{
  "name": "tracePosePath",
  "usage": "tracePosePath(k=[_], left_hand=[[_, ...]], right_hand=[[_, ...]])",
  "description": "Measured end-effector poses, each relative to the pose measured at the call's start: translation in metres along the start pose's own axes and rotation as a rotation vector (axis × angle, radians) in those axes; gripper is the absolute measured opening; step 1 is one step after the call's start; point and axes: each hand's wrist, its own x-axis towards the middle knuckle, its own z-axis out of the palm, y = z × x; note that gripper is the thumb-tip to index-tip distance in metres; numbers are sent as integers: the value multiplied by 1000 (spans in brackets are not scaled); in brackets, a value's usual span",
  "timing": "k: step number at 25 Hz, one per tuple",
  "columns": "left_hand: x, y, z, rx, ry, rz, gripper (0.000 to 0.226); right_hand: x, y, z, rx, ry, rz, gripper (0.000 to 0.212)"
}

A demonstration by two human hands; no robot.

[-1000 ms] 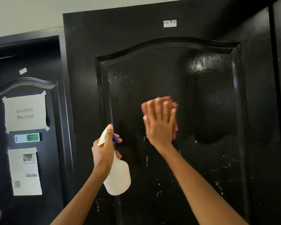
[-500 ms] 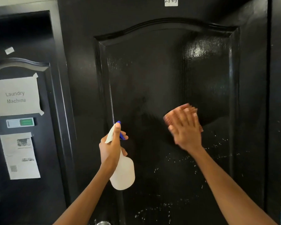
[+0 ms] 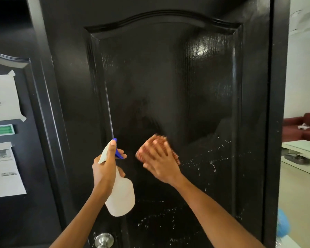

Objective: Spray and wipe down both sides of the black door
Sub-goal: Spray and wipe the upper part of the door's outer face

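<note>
Pressing our flat right hand (image 3: 160, 163) on a reddish cloth (image 3: 141, 154) against the glossy black door (image 3: 168, 77), our left hand (image 3: 106, 169) grips a white spray bottle (image 3: 122, 199); silver knob (image 3: 104, 240) lower centre, taped paper sign (image 3: 2, 99) left.

Both forearms are bare from elbow to wrist. The left hand (image 3: 106, 170) and right hand (image 3: 161, 162) are ungloved, with short, unpainted fingernails visible.

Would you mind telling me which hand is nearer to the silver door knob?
The left. The left hand, holding the spray bottle, is almost straight above the door knob; the right hand is up and further right.
</note>
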Motion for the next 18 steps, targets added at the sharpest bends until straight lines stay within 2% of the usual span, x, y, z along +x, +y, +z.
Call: tracePosePath(k=[1, 2, 3, 4, 8, 11, 15, 18], left_hand=[[-5, -2, 7, 1, -18, -9, 60], [-10, -3, 14, 0, -36, -14, 61], [-15, -4, 24, -5, -52, -19, 62], [-19, -4, 33, -14, -63, -23, 63], [-27, -1, 82, -46, -88, -8, 59], [-27, 4, 126, -58, -113, -9, 58], [-21, 11, 175, -52, -139, -1, 57], [-19, 16, 207, -64, -128, 3, 57]], right_hand=[[-18, 8, 5, -61, -103, -201, 68], [-31, 24, 7, -99, -152, -317, 66], [-44, 45, 7, -127, -144, -338, 64], [-55, 67, 8, -146, -99, -281, 64], [-90, 163, -15, -130, -4, 194, 67], [-90, 211, -38, -76, 28, 404, 69], [-63, 258, -61, -55, 170, 553, 66], [6, 304, -107, -51, 287, 547, 65]])
